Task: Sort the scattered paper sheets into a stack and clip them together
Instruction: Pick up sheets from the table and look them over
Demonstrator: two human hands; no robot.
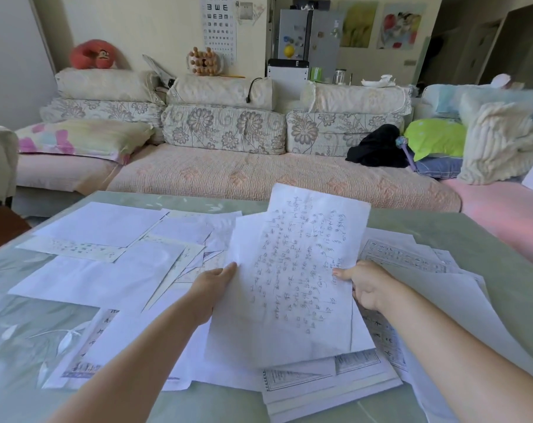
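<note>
Loose sheets (106, 270) blanket the table (460, 239) centre, bare glass along left, right and far edges

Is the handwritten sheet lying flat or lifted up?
Lifted. The handwritten sheet is held at its sides by the left hand and right hand, top edge raised.

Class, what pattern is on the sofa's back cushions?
Back cushions: grey flowers on cream, head view.

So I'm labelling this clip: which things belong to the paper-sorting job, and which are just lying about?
Job: handwritten sheet, gripped by left hand and right hand; scattered sheets; table.
Lying about: sofa, floral pillow, black garment, green cushion, red plush toy.
</note>
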